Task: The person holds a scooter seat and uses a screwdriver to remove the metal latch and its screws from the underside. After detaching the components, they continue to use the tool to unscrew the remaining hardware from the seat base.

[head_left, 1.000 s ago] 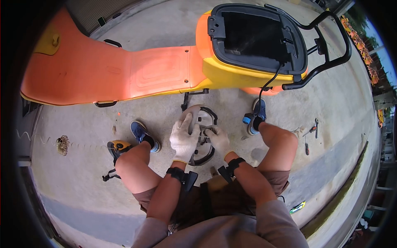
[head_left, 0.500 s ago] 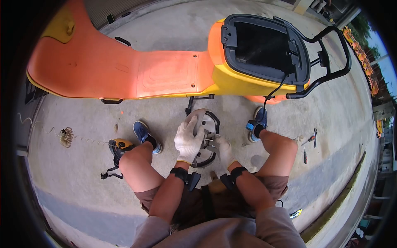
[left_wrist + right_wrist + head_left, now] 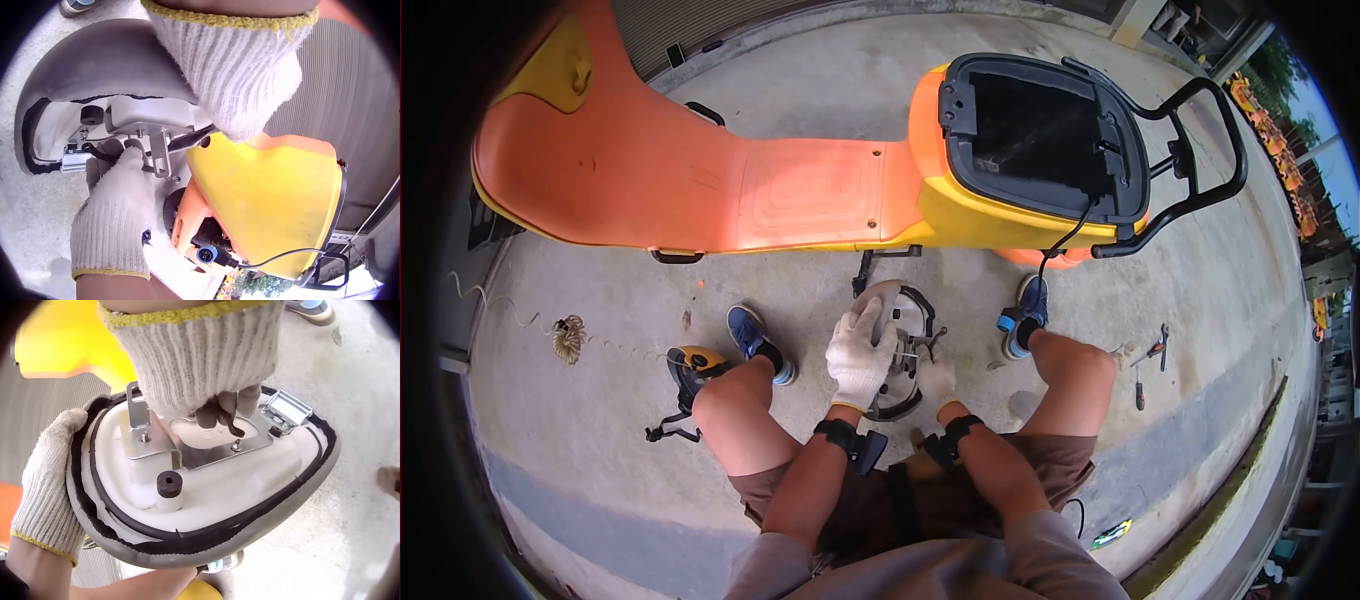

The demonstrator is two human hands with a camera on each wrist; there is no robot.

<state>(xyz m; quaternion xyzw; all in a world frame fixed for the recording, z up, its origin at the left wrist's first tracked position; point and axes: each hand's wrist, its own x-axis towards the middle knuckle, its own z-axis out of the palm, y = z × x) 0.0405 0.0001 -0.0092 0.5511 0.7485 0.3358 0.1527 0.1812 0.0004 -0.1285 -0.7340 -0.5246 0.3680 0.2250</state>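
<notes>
A grey-covered seat (image 3: 911, 312) is held tilted between the person's legs, its white base (image 3: 262, 478) facing the right hand. My gloved left hand (image 3: 860, 355) grips the seat's rim, fingers spread on the cover. My gloved right hand (image 3: 937, 378) pinches a dark wrench (image 3: 100, 152) over the metal bracket (image 3: 215, 456) on the base. The wrench's hooked end lies close to a nut (image 3: 237, 444) on the bracket. A black rubber bumper (image 3: 169, 484) and a metal latch (image 3: 289, 411) sit on the base too.
An orange and yellow ride-on vehicle (image 3: 810, 195) stands ahead, its compartment (image 3: 1040, 130) uncovered, with a black cable (image 3: 1060, 240) hanging out. Screwdrivers and pliers (image 3: 1152, 352) lie on the floor to the right. A yellow-black thing (image 3: 690, 368) with a coiled cord lies left.
My right hand has shifted and turned around the bracket, and the wrench's end now shows beyond its fingers. The left hand keeps its hold on the seat. The head view has tilted slightly.
</notes>
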